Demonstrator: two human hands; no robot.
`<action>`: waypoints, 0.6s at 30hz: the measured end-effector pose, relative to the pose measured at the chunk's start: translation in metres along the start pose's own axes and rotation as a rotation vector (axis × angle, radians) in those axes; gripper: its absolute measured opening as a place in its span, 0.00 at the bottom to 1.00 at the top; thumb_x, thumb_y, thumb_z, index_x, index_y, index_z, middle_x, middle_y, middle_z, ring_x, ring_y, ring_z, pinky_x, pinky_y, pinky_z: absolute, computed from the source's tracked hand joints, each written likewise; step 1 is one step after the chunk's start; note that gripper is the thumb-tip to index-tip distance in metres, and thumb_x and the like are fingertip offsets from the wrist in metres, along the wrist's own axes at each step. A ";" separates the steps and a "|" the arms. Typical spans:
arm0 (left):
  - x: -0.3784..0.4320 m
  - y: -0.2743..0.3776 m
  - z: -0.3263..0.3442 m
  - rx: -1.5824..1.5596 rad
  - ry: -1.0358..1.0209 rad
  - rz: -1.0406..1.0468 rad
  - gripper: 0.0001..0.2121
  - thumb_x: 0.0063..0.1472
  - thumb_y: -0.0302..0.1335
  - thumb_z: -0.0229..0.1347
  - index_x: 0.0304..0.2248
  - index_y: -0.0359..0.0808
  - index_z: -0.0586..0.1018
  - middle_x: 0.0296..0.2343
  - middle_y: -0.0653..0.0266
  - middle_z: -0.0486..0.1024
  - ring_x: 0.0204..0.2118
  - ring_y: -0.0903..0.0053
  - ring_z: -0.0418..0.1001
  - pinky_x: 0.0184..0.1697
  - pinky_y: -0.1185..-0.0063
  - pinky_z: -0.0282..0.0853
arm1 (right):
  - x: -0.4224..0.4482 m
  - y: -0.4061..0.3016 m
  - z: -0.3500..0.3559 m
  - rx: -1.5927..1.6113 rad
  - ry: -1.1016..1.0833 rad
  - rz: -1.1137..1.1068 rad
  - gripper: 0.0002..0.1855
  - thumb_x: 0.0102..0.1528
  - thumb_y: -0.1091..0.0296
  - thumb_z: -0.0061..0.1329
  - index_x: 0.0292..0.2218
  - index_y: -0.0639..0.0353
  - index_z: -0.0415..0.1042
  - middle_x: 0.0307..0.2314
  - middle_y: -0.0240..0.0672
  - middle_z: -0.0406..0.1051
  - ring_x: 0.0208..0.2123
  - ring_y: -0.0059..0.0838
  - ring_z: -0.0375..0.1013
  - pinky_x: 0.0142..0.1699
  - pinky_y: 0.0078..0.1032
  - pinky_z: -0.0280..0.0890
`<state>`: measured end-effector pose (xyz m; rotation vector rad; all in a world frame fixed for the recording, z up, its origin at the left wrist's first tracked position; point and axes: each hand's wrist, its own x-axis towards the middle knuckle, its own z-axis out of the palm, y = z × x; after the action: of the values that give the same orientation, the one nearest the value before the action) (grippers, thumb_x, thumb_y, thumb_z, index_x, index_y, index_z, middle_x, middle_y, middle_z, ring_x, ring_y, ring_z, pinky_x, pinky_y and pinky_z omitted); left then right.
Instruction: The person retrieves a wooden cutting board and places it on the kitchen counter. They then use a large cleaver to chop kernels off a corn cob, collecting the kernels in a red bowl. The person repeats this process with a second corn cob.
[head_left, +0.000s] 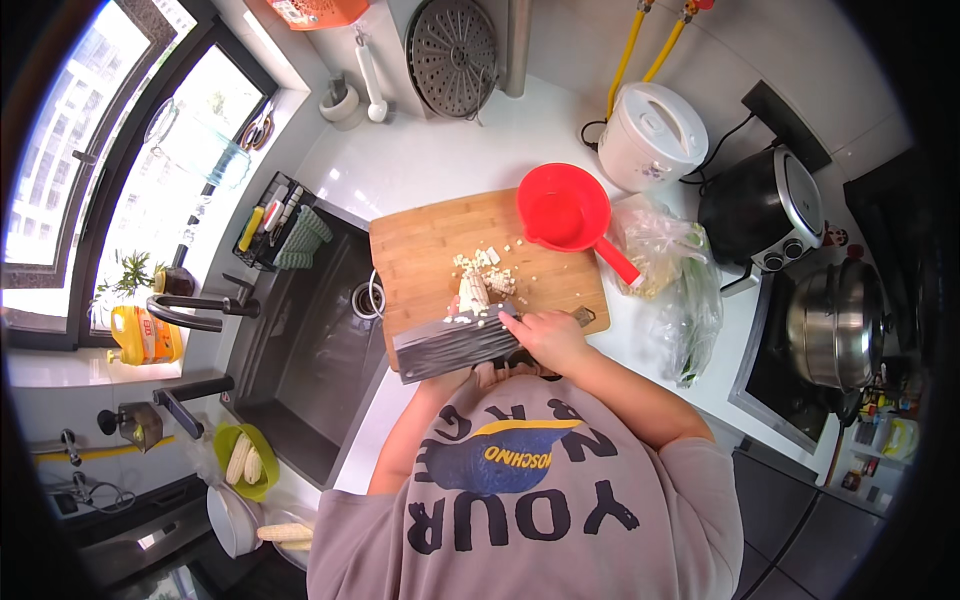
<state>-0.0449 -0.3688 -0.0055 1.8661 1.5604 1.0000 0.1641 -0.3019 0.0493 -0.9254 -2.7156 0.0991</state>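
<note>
My right hand (553, 339) grips the handle of a cleaver (454, 346), its broad dark blade tilted across the near part of a wooden cutting board (427, 232). Behind the blade my left hand (448, 380) is mostly hidden; a fingertip shows against a pale corn cob (472, 291), which it holds on the board. The cob's near part is covered by the blade. Cut corn kernels (471, 261) lie heaped and scattered around its far end, and a few cling to the blade's upper edge.
A red ladle (564, 206) overlaps the board's far right corner, beside plastic bags of vegetables (667, 292). The sink (322, 375) lies left, with corn cobs in a green bowl (247, 461) beyond its near end. A rice cooker (651, 139) and a steel pot (832, 326) stand right.
</note>
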 end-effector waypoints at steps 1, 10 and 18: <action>-0.002 -0.005 0.007 -0.316 0.025 -0.120 0.31 0.56 0.24 0.51 0.57 0.32 0.51 0.52 0.55 0.58 0.53 0.71 0.58 0.56 0.76 0.52 | -0.006 0.003 -0.001 -0.003 -0.004 0.006 0.20 0.46 0.68 0.42 0.44 0.47 0.70 0.17 0.25 0.61 0.19 0.24 0.67 0.23 0.24 0.62; 0.008 -0.007 0.008 0.332 -0.255 0.063 0.33 0.57 0.33 0.54 0.57 0.33 0.52 0.50 0.60 0.63 0.54 0.70 0.57 0.59 0.73 0.49 | 0.007 -0.009 -0.004 -0.001 -0.077 0.015 0.20 0.48 0.69 0.41 0.44 0.49 0.69 0.18 0.26 0.63 0.20 0.25 0.68 0.23 0.24 0.63; 0.000 -0.015 0.018 -0.047 -0.027 0.053 0.21 0.58 0.29 0.50 0.51 0.36 0.65 0.50 0.62 0.64 0.54 0.66 0.59 0.60 0.68 0.44 | -0.006 0.010 0.000 0.040 -0.123 0.064 0.19 0.49 0.68 0.40 0.44 0.46 0.70 0.18 0.26 0.65 0.21 0.26 0.70 0.23 0.26 0.63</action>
<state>-0.0400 -0.3643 -0.0282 1.8895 1.4665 1.0221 0.1746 -0.2983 0.0464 -1.0265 -2.7843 0.2292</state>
